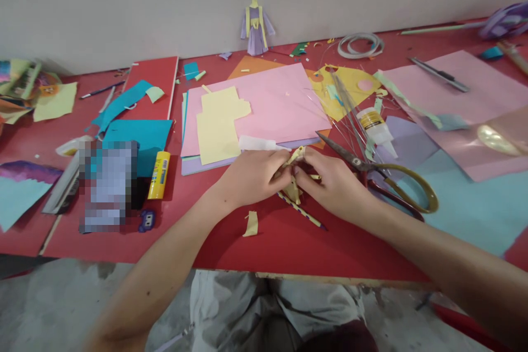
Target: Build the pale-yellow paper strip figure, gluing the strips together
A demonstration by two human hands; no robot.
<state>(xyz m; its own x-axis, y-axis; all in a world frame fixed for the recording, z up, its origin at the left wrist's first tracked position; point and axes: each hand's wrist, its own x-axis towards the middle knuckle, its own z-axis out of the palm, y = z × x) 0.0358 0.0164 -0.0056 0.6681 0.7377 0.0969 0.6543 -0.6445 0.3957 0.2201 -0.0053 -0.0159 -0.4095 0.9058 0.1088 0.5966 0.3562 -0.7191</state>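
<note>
My left hand (253,176) and my right hand (332,181) meet over the red table (289,242), and both pinch a small folded piece of pale yellow paper (295,157). More of that yellow paper (293,191) hangs below my fingers. A striped pencil (303,213) lies on the table just under the hands. A torn yellow scrap (251,224) rests in front of my left wrist. Scissors (379,176) with olive handles lie right beside my right hand.
A stack of pink, yellow and purple sheets (268,104) lies behind the hands. A glue bottle (373,124), a yellow glue stick (159,175), teal paper (142,137), pink sheets (462,93), a tape roll (360,44) and a paper doll (256,25) surround them.
</note>
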